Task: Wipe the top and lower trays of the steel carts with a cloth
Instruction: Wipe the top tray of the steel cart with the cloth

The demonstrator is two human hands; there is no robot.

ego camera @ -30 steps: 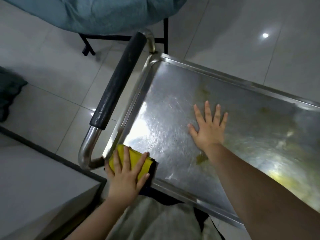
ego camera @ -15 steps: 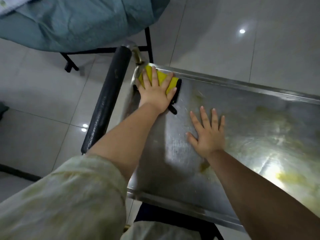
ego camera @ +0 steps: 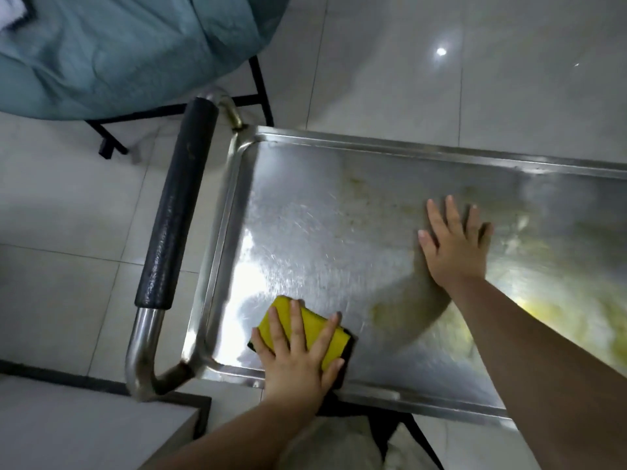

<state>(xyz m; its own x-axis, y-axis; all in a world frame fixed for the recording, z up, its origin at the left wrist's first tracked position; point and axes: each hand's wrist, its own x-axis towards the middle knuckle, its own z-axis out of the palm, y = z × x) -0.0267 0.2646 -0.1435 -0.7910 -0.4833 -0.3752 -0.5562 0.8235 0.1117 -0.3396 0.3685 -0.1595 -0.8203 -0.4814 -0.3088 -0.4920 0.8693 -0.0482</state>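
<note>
The steel cart's top tray (ego camera: pixel 305 215) fills the middle and right of the view, shiny at its left end and stained yellowish toward the right. My left hand (ego camera: pixel 298 361) presses flat on a yellow cloth with a black underside (ego camera: pixel 312 329) at the tray's near left corner. My right hand (ego camera: pixel 454 245) lies flat with fingers spread on the tray's middle, holding nothing. The lower tray is hidden beneath the top one.
The cart's push handle with a black grip (ego camera: pixel 176 212) curves off the tray's left end. A table draped in teal cloth (ego camera: pixel 118 45) on black legs stands at the far left. A pale counter edge (ego camera: pixel 84 429) sits near left. White floor tiles (ego camera: pixel 475 79) surround the cart.
My left hand slid the yellow cloth from the tray's far left corner back to the near left corner, a little further right than a second ago. My right hand stayed flat on the tray.
</note>
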